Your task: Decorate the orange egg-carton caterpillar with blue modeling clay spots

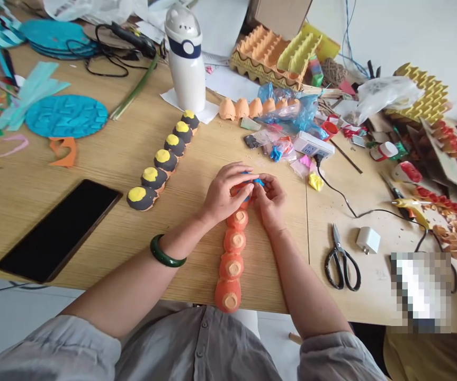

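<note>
Table (105, 153), one, carries everything. One orange-and-yellow egg-tray stack (260, 53) by its far edge. One black-screened device (61, 233), slanted, near left corner. One white bottle (188, 84), navy band with circle, toward far edge. One orange cup strip (235, 256) runs from the near edge inward; four pale-topped cups clear, far end partly hidden under the hands. One black cup strip (168, 165), six yellow-topped cups, left of it. Left hand (228, 193) curves over the orange strip's far end; can't tell if fingers clamp it. Right hand (270, 198) beside it, thumb and fingertips together on one blue piece (258, 182). One scissors (337, 244), near edge, right; faint marks alongside unreadable. One white charger (368, 240) just beside.
</note>
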Available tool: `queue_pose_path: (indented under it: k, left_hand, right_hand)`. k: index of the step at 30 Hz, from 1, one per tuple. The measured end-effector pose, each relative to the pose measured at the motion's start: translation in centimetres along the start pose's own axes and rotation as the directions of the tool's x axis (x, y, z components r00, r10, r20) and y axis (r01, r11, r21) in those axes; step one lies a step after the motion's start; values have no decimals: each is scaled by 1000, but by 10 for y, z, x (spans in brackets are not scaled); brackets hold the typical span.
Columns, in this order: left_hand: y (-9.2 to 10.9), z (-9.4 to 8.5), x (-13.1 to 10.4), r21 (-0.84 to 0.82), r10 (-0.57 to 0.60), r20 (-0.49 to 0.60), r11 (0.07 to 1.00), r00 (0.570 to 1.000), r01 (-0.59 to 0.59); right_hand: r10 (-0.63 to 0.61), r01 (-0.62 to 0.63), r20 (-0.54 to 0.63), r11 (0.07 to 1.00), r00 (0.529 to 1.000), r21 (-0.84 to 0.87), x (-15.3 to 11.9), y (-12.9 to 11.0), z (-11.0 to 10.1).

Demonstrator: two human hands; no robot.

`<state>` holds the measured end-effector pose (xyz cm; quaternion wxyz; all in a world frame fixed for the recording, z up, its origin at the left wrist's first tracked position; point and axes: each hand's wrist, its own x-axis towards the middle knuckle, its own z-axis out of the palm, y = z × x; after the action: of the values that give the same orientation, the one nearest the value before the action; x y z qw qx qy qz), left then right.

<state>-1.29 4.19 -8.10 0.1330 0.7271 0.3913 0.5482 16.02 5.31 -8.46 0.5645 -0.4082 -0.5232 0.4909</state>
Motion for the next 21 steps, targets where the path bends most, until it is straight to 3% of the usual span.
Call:
queue_pose_path:
  k: [4, 7, 12, 17, 21]
  left_hand:
    - [-6, -3, -2, 51, -155, 45, 987, 987, 152]
    - [-7, -3, -4, 126, -291, 19, 950, 957, 286]
    - [-9, -2, -4, 58, -348, -10, 936, 938, 347]
    - [-21, -3, -1, -25, -465, -53, 885, 884, 464]
    - [-24, -3, -3, -40, -470, -33, 882, 882, 469]
  right_hand:
    - [65, -65, -3, 998, 998, 13, 1, -2, 0]
    - [75, -75, 9, 997, 997, 27, 1, -4, 1]
    - [92, -93, 35, 995, 995, 29, 1, -4, 2]
    - [85, -85, 3, 995, 996, 50, 3, -1, 3]
    - [71, -71, -10, 997, 997, 37, 5, 3, 2]
